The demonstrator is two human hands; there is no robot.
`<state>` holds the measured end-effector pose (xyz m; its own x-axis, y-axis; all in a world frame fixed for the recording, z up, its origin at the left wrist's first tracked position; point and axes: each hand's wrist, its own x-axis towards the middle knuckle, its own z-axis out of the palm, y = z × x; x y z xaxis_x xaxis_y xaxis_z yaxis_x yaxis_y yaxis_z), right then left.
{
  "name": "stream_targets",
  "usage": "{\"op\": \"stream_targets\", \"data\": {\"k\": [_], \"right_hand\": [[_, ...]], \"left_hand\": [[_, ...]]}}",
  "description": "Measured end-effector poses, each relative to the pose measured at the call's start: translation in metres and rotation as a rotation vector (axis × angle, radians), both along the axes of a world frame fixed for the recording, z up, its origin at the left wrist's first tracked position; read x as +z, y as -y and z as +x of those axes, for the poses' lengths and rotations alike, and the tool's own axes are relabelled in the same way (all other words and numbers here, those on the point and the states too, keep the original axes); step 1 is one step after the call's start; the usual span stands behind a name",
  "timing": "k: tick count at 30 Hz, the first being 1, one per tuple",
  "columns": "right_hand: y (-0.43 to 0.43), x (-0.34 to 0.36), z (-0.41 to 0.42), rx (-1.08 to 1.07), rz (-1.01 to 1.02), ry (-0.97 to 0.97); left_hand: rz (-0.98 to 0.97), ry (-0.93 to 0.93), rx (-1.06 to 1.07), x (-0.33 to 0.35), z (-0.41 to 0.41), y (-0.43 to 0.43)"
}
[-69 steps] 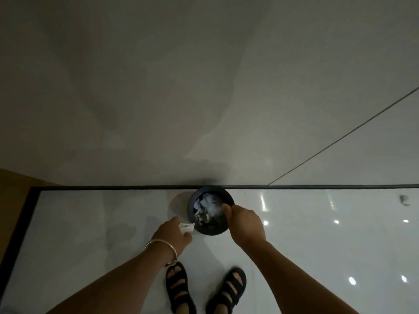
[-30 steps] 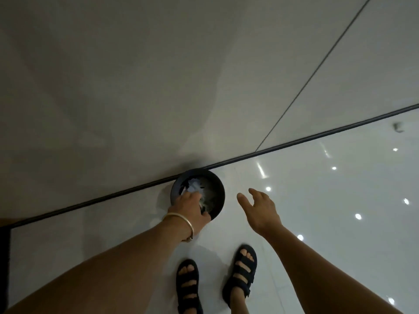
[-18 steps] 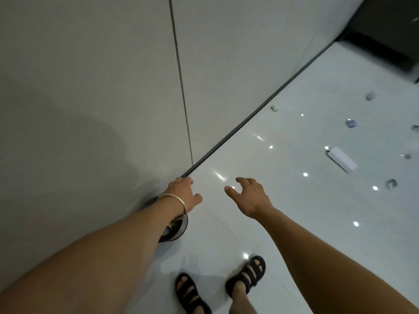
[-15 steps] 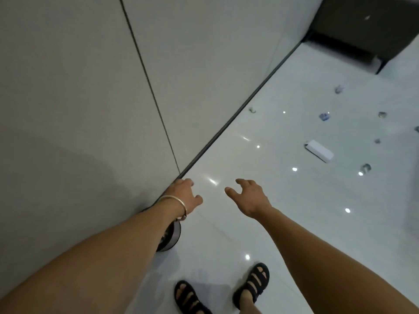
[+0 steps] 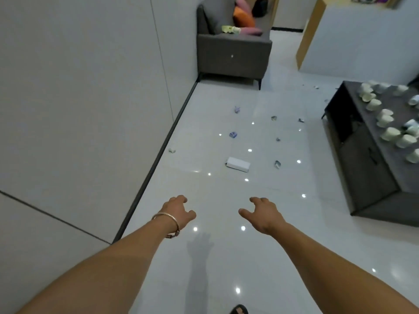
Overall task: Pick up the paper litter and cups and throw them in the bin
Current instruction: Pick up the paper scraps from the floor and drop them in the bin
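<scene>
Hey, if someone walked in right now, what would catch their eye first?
The left hand and right hand reach, empty, over a glossy white floor. Ahead lie a white box and crumpled paper scraps. On the right, pale cups crowd a dark cabinet.

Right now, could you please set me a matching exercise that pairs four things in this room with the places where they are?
Things:
1. white box
2. cups
3. orange cushion
4. bracelet

Places:
A. on the sofa
B. round the wrist of the left hand
C. lying on the floor
D. on top of the dark cabinet

Pairs: 1-C, 2-D, 3-A, 4-B.
</scene>
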<state>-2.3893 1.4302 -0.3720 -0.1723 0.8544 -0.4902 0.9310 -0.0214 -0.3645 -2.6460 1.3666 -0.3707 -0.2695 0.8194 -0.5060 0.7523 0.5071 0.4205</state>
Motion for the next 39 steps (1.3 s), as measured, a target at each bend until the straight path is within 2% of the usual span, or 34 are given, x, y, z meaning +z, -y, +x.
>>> {"op": "stream_targets", "data": {"k": [8, 23, 28, 39], "right_hand": [[-0.076, 0.006, 0.082, -0.132, -0.001, -0.048], [-0.278, 0.003, 0.135, -0.344, -0.019, -0.024], [-0.344, -0.013, 0.143, -0.320, -0.074, -0.043], [-0.550, -0.039, 0.177, -0.112, -0.129, -0.007]], "left_hand": [[-0.028, -0.024, -0.202, -0.002, 0.087, -0.109], [0.002, -0.027, -0.456, -0.012, 0.138, -0.393], [-0.046, -0.020, -0.436, -0.023, 0.150, -0.459], [-0.091, -0.005, -0.227, -0.043, 0.178, -0.596]]}}
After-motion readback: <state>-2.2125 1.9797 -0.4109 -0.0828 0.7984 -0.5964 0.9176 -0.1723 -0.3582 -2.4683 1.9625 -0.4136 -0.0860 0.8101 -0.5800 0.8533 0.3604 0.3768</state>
